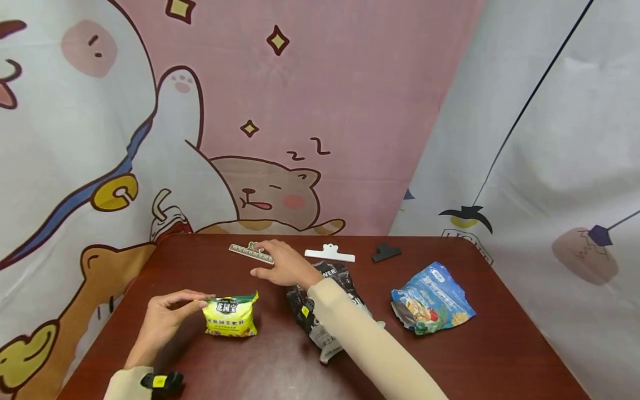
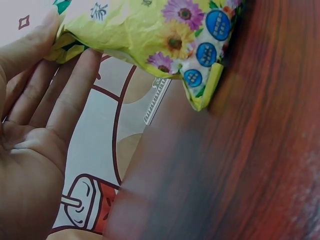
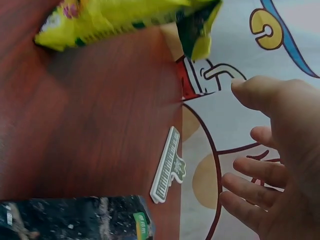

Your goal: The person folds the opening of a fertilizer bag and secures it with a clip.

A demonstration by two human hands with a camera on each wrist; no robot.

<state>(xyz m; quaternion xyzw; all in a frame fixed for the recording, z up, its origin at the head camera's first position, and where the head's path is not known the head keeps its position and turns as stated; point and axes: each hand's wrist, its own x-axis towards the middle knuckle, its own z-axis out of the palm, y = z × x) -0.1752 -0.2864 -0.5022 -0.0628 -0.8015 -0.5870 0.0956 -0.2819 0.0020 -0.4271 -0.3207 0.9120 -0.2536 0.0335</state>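
Observation:
My left hand (image 1: 167, 319) pinches the upper left corner of a yellow and green bag (image 1: 231, 321) with Chinese lettering, between thumb and fingers. Flowers and blue circles printed on the bag (image 2: 175, 35) show in the left wrist view. My right hand (image 1: 287, 266) reaches over the table's far side with its fingers apart and nothing in them. In the head view its fingertips overlap the end of a pale clip with piano-key markings (image 1: 245, 251). The right wrist view shows that clip (image 3: 166, 165) lying on the table, apart from the hand (image 3: 265, 175).
Under my right forearm lies a black bag (image 1: 317, 336), partly hidden by the sleeve. A white clip (image 1: 330, 253) and a black clip (image 1: 386, 252) lie along the back edge. At the right is a blue bag (image 1: 437, 300). A printed cloth (image 1: 365, 139) hangs behind the table.

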